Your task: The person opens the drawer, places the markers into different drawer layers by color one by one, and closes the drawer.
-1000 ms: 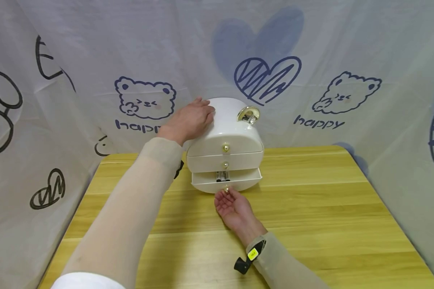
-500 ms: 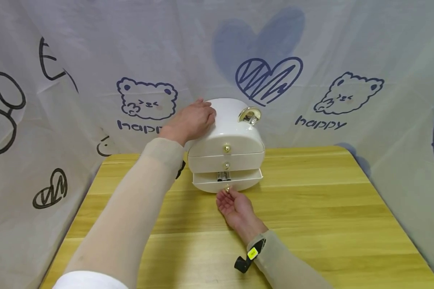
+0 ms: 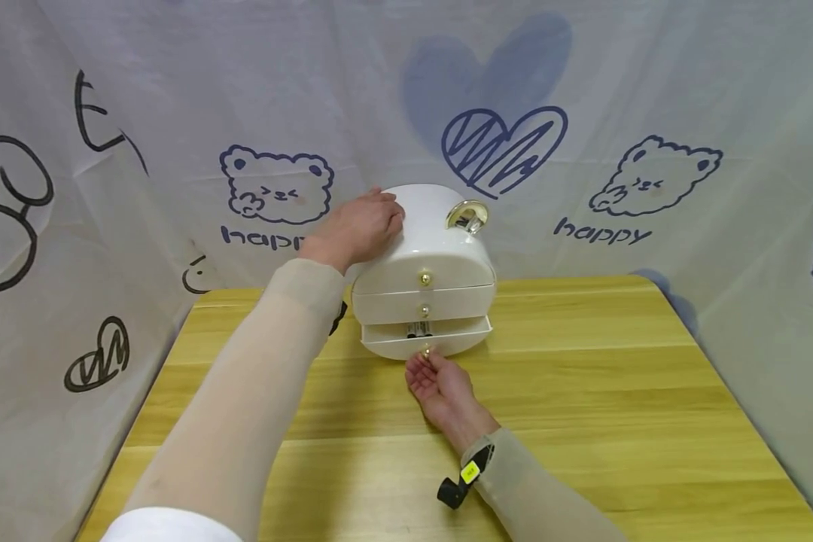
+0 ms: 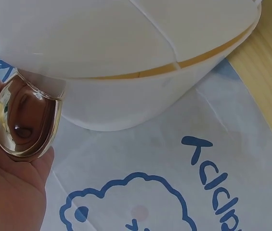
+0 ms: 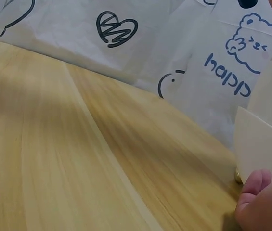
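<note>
A white rounded drawer box (image 3: 423,252) with gold knobs stands at the back of the table. Its bottom drawer (image 3: 386,349) is pulled partway out, with small black-and-white cylindrical items (image 3: 419,330), perhaps batteries, lying inside. At the box's upper left is my left hand (image 3: 362,226); the left wrist view shows it holding a shiny gold ear-shaped piece (image 4: 27,120) on the box's side. Below, my right hand (image 3: 446,391), palm up, pinches the gold knob (image 3: 427,352) of that drawer between thumb and finger. Part of its grip is hidden in the right wrist view.
The wooden table (image 3: 583,421) spreads in front and to both sides of the box. Close behind hangs a white cloth (image 3: 366,90) printed with bears and hearts. A second gold ear (image 3: 469,217) juts from the box's right side.
The bottom drawer's front has slid very slightly inward, and my right hand has gone with it. My left hand keeps its place on the box.
</note>
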A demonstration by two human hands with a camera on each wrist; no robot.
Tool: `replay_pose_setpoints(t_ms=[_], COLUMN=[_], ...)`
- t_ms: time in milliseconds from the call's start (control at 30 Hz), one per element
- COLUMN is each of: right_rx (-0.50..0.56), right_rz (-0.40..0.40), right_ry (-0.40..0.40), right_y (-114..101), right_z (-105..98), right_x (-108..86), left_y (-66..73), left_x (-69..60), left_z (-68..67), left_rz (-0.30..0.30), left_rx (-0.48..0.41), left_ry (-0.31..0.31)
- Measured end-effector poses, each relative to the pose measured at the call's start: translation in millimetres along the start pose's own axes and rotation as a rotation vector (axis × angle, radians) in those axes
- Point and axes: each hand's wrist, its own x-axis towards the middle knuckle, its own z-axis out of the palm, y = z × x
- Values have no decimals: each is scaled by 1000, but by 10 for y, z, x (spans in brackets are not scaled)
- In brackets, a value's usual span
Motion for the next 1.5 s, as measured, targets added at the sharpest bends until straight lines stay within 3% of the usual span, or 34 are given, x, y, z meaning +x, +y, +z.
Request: replay_pose_setpoints(t_ms=[300, 867, 933, 1167, 1500], right_rx=[-26, -54, -56, -83, -92], right_rz=[-26, -40, -34, -22, -25], right_ry=[3, 11, 13, -7, -29], right_y=[-11, 79, 95, 158, 180], right_z=[9, -103, -114, -132, -149], right_x=[37, -92, -107, -153, -229], left_y=[-12, 74, 82, 67, 84], left_x=[12, -56, -71, -56, -12], left_z=[-22, -26, -18, 25, 52], left_rz=[-38, -73, -88, -88, -70], left_rx=[-122, -178, -155, 53, 54], left_ry=[25, -17, -10, 54, 38])
